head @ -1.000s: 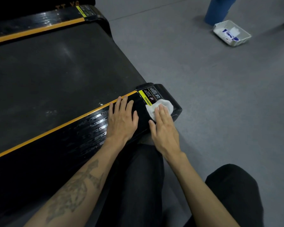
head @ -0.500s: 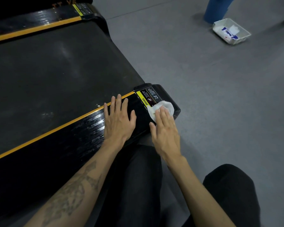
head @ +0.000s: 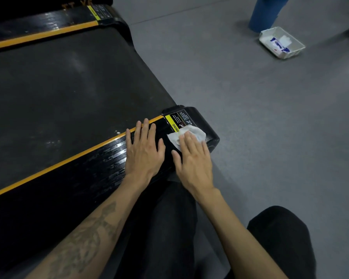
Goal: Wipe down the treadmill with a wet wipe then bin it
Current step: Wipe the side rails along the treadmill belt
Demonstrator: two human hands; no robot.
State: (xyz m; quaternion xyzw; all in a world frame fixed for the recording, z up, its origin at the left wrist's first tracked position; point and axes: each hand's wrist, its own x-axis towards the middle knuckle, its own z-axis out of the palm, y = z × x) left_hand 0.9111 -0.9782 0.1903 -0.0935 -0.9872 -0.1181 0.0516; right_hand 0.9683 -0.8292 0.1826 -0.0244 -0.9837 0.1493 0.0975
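Stretching away to the left of both hands is the dark belt of the treadmill (head: 65, 93), edged on the near side by an orange stripe and a glossy black side rail (head: 101, 160). The left hand (head: 143, 152) lies flat on that rail, palm down, fingers straight and a little spread, its fingertips reaching the orange stripe; it holds nothing. A tattoo shows on the left forearm.

Just to the right of it, thumbs near each other but apart, the right hand (head: 193, 162) lies palm down with straight fingers pressing on the wet wipe (head: 191, 133). The white wipe is crumpled and spread on the rail's rounded end cap, poking out ahead of the fingertips and overlapping the lower edge of a yellow-and-black warning label (head: 178, 120) (only part of its lettering is readable).

Below the hands are the person's knees in dark trousers. Well to the right of and beyond the right hand, on the grey floor (head: 260, 127), sits a white tray (head: 296, 45) holding a white and blue packet, with a blue bin (head: 264, 13) just behind it.
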